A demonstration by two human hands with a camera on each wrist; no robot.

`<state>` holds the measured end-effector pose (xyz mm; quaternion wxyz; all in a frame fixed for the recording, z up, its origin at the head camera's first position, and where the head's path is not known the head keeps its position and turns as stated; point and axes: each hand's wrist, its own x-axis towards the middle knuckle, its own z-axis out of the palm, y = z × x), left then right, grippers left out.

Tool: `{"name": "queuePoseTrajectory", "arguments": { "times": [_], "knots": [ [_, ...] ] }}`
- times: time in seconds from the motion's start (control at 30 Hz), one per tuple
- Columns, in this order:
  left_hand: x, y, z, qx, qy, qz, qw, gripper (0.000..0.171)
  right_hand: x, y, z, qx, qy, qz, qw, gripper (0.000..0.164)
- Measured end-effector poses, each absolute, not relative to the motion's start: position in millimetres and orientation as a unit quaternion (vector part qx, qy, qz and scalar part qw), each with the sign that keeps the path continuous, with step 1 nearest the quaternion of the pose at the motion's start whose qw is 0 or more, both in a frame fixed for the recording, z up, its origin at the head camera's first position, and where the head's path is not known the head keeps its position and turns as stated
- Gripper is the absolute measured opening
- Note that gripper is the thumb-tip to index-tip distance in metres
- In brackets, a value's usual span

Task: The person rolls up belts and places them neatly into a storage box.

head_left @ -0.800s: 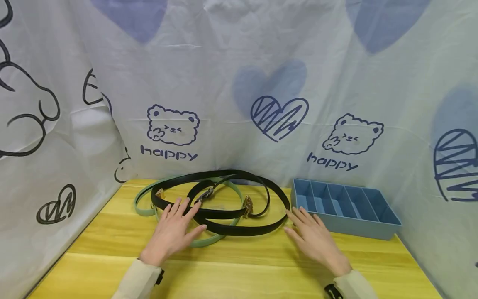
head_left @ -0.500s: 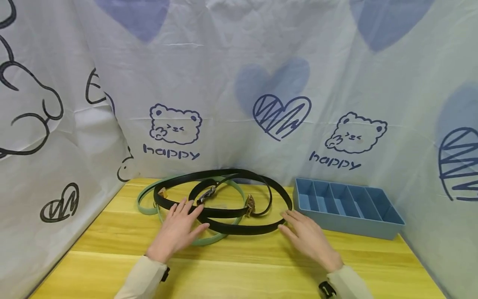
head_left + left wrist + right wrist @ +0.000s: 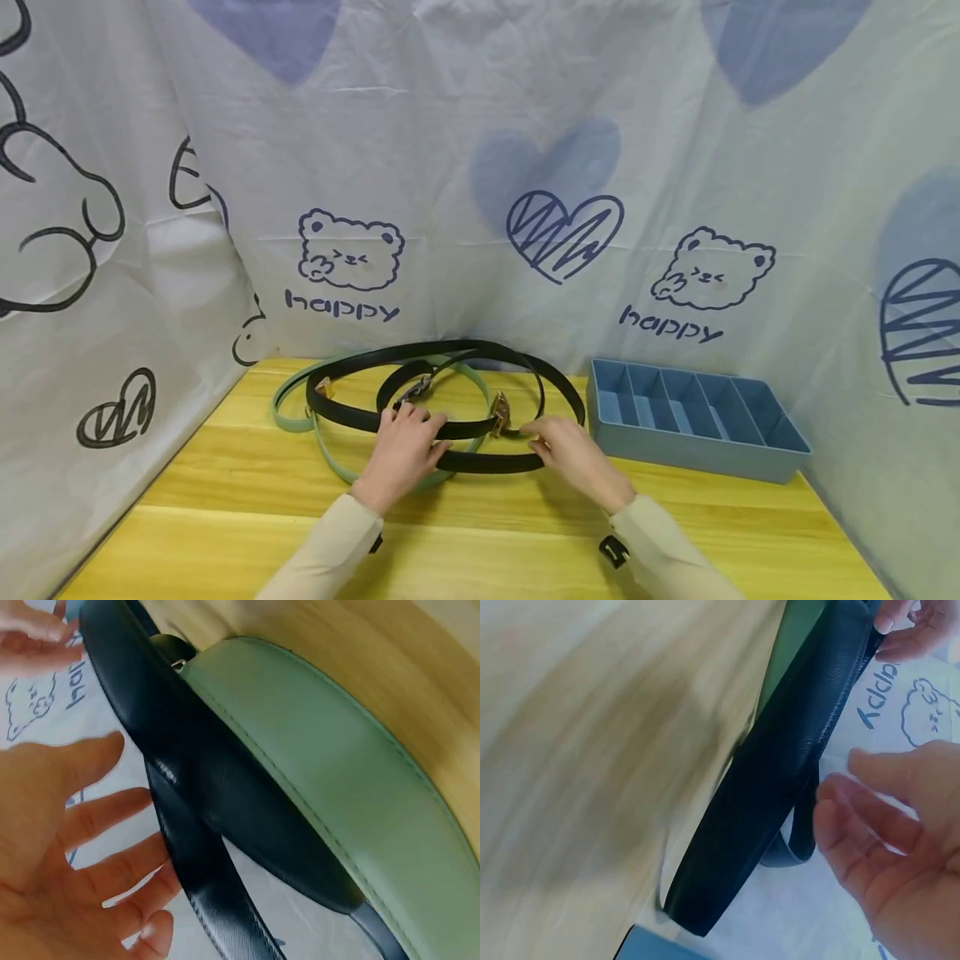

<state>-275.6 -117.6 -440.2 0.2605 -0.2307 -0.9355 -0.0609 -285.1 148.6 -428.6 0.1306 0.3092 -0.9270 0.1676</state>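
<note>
— What has just changed?

— The hands. Half a second ago they were spread wide over the two sides of the coil. Now the left hand (image 3: 405, 450) and the right hand (image 3: 573, 454) have come inward, both to the near black strap (image 3: 491, 463) that crosses just below the centre of the frame.

— Is either one clamped on it?

— Not that I can see. In each wrist view the thumb stands apart from the fingers, with nothing pinched between them. Whether a fingertip brushes the leather I can't fairly say; the head view hides the undersides of the hands.

— And the belts?

— Hardly shifted. The black strap lies in loops with other black leather and the green belt (image 3: 337, 772), left of centre in the lower half of the head view. The gold buckle (image 3: 500, 412) sits between the hands, a little above the strap.

— The blue tray (image 3: 705, 454)?

— Lower right, where it was, beside the coil.

— So what does the change mean for the work?

— I'd judge it has gone from hovering to picking out one strap. It looks early: the loops overlap, and nothing seems lifted free.
</note>
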Motion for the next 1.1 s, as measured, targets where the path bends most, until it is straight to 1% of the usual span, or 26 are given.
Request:
{"name": "queuePoseTrajectory", "arguments": {
  "times": [0.07, 0.2, 0.37, 0.5, 0.57, 0.67, 0.73, 0.83, 0.9, 0.93, 1.0, 1.1],
  "knots": [
    [-280, -115, -442, -0.216, -0.941, -0.056, 0.256, 0.028, -293, 145, -431, 0.310, -0.927, 0.165, 0.132, 0.023],
    [-288, -112, -443, -0.173, -0.958, -0.055, 0.222, 0.022, -303, 140, -434, 0.275, -0.943, 0.151, 0.115, 0.023],
    [-293, -110, -439, -0.129, -0.973, -0.069, 0.179, 0.014, -310, 137, -437, 0.242, -0.960, 0.129, 0.049, 0.030],
    [-295, -109, -436, -0.101, -0.980, -0.094, 0.142, 0.017, -315, 136, -441, 0.252, -0.961, 0.115, 0.004, 0.036],
    [-295, -109, -435, -0.088, -0.983, -0.103, 0.126, 0.021, -319, 136, -443, 0.256, -0.960, 0.110, 0.002, 0.038],
    [-295, -109, -434, -0.071, -0.985, -0.115, 0.110, 0.025, -325, 137, -445, 0.259, -0.959, 0.112, 0.018, 0.040],
    [-295, -110, -435, -0.058, -0.986, -0.118, 0.104, 0.030, -327, 137, -446, 0.268, -0.956, 0.113, 0.039, 0.032],
    [-296, -114, -438, -0.050, -0.985, -0.118, 0.115, 0.033, -330, 137, -448, 0.278, -0.951, 0.119, 0.072, 0.014],
    [-296, -117, -439, -0.055, -0.982, -0.114, 0.137, 0.034, -332, 137, -449, 0.275, -0.949, 0.115, 0.102, 0.007],
    [-297, -118, -440, -0.061, -0.980, -0.115, 0.151, 0.033, -332, 137, -449, 0.270, -0.949, 0.115, 0.115, 0.006],
    [-298, -121, -441, -0.071, -0.973, -0.120, 0.183, 0.033, -334, 137, -450, 0.259, -0.949, 0.121, 0.135, 0.011],
    [-300, -125, -441, -0.072, -0.962, -0.135, 0.228, 0.033, -337, 137, -449, 0.249, -0.943, 0.160, 0.153, 0.015]
  ]
}}
